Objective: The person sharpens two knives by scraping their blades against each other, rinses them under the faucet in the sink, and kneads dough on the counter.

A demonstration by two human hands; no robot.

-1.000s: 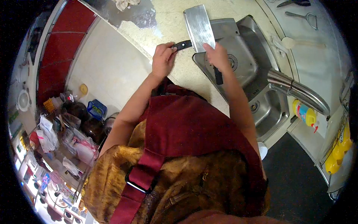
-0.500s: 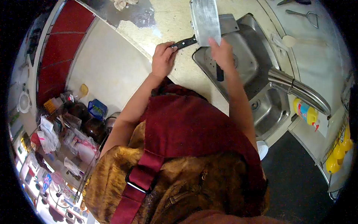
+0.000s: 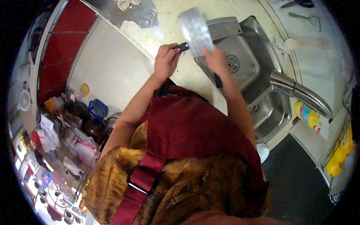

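My left hand (image 3: 165,62) is closed round the black riveted handle of a cleaver (image 3: 228,28). That cleaver's blade reaches across the counter to the sink's edge, and its middle is hidden. In my right hand (image 3: 216,62) is a second cleaver (image 3: 195,30), its wide grey blade tilted up to the left and smeared by motion. This second blade crosses over the first one; whether the two touch I cannot tell. Its black handle sticks out below my right hand, over the near rim of the sink (image 3: 245,52).
A steel faucet (image 3: 300,92) arches on the right beside a smaller basin (image 3: 272,112). Behind it stands a yellow bottle (image 3: 307,114). A peeler (image 3: 309,18) lies at the far right. Bags and boxes crowd the shelf (image 3: 71,138) at the left.
My right hand has moved left and slightly down with its cleaver, whose blade now leans further left and covers more of the other cleaver's handle. My left hand has barely moved.
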